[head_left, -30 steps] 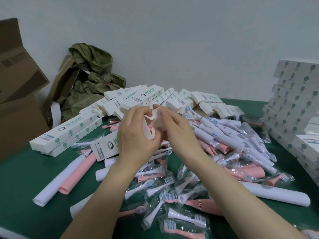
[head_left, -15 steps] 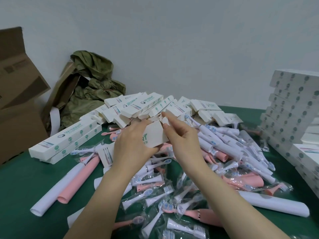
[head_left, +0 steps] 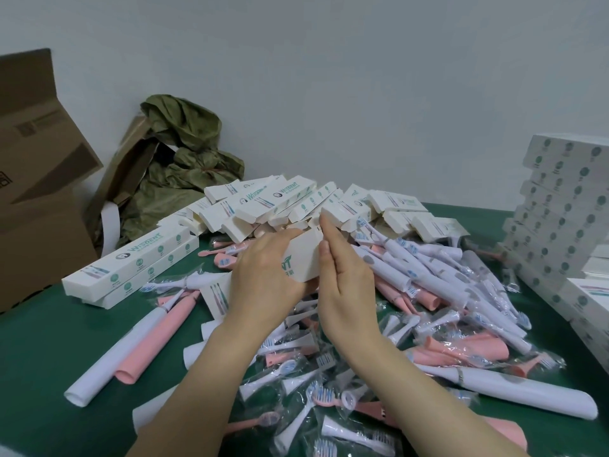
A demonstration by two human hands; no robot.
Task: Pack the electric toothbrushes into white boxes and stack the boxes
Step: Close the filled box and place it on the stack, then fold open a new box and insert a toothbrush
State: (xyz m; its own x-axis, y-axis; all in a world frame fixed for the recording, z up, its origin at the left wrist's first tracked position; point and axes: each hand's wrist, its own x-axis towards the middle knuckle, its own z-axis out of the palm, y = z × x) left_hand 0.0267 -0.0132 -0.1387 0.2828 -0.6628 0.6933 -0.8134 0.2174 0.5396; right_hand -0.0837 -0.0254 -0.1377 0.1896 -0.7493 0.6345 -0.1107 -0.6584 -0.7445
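Over the toothbrush pile (head_left: pixel 329 357), my left hand (head_left: pixel 263 278) clamps a green-lettered white box (head_left: pixel 304 258), long axis left-right; right hand (head_left: pixel 346 278), fingers straight, seemingly presses its end.

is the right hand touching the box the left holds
Touching: in the head view the right hand lies flat against the end of the white box gripped by the left hand.

The box (head_left: pixel 304 258) at centre is white with teal lettering — the stacked boxes (head_left: pixel 560 209) are white too, dotted with round teal marks. The toothbrushes (head_left: pixel 155 338) are pink or white on a dark green table (head_left: pixel 39 351). The carton (head_left: pixel 36 192) is brown — the crumpled bag (head_left: pixel 184 153) olive.
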